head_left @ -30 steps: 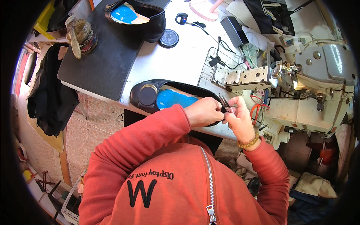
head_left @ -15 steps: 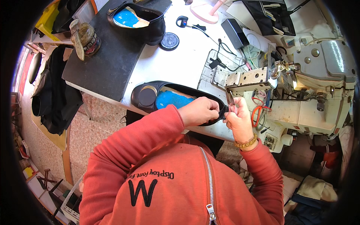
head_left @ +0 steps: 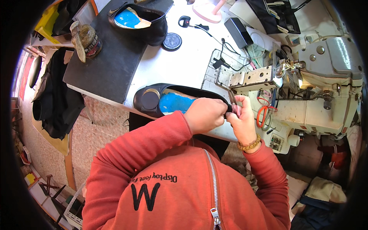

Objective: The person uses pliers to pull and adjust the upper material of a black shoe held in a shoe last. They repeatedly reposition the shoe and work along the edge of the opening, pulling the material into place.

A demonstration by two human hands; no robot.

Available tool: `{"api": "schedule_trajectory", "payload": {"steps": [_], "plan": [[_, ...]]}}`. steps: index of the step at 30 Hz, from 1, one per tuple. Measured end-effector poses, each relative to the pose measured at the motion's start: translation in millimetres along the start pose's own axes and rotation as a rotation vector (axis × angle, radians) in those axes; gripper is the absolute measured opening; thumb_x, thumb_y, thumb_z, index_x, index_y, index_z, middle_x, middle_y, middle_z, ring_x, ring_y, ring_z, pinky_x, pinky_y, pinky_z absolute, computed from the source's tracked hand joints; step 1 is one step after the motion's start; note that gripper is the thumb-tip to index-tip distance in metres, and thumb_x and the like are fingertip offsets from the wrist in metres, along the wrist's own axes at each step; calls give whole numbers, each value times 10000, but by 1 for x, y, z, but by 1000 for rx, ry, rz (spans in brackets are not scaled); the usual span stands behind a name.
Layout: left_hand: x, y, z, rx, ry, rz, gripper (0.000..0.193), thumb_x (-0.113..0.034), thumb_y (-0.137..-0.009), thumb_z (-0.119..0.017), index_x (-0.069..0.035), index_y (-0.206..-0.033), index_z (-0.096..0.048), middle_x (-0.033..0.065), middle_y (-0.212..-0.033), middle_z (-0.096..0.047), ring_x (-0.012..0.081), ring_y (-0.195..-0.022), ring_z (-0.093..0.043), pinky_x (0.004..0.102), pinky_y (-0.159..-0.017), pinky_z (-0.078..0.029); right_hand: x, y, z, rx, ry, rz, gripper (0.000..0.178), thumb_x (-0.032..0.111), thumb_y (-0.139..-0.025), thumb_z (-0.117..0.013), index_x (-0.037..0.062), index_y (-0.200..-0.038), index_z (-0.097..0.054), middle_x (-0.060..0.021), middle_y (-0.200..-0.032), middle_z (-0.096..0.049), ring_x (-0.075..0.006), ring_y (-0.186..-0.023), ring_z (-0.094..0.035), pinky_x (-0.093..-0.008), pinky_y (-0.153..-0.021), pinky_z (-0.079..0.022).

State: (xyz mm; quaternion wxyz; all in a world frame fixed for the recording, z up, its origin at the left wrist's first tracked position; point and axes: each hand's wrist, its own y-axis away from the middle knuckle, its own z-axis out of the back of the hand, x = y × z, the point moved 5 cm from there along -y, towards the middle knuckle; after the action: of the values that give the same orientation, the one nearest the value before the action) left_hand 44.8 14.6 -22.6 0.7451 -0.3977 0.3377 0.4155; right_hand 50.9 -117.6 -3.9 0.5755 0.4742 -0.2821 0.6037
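Left hand (head_left: 207, 115) has shifted, seemingly pinching black, blue-insoled shoe (head_left: 173, 103); right hand (head_left: 244, 120) grips snips (head_left: 232, 100).

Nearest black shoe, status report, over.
Left grip at black shoe, heel end. Right grip holding pointed metal tool. Shoe toe-left at edge of table. Both grips partly hide heel.

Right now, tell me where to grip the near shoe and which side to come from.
Grip the near shoe by its toe end, probably from the left: that end is rounded, closed and free, while the left hand and right hand crowd the other end.
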Motion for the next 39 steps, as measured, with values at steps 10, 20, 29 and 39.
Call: {"api": "schedule_trajectory", "payload": {"steps": [10,20,29,39], "plan": [[25,3,-10,123,682,497,85,-39,-797,-541,9,-726,-545,-7,-655,-522,57,-617,-468,218,-553,-400,-29,17,-14,-194,-498,77,363,391,-986,-356,51,-1055,-463,22,-659,-440,-26,-490,-329,-159,-428,-265],[-3,-11,-1,152,91,455,269,-236,-853,-605,12,-754,-568,81,-639,-540,111,-601,-502,275,-540,-421,-42,21,-17,-162,-827,-10,118,169,-948,-492,68,-931,-432,-5,-708,-500,-46,-550,-422,-176,-498,-363],[-30,3,42,-161,984,696,198,-192,-949,-510,-86,-783,-532,-42,-713,-478,31,-631,-417,163,-568,-346,17,33,-19,336,-965,-113,111,129,-945,-449,52,-1021,-421,-104,-724,-600,-120,-483,-553,-193,-450,-416],[-47,0,56,-376,852,591,178,-178,-945,-508,-87,-793,-516,-38,-720,-483,42,-639,-416,176,-586,-345,40,34,-20,519,-993,-43,230,129,-946,-465,30,-1145,-405,-104,-741,-608,-106,-504,-560,-189,-470,-406]]}}
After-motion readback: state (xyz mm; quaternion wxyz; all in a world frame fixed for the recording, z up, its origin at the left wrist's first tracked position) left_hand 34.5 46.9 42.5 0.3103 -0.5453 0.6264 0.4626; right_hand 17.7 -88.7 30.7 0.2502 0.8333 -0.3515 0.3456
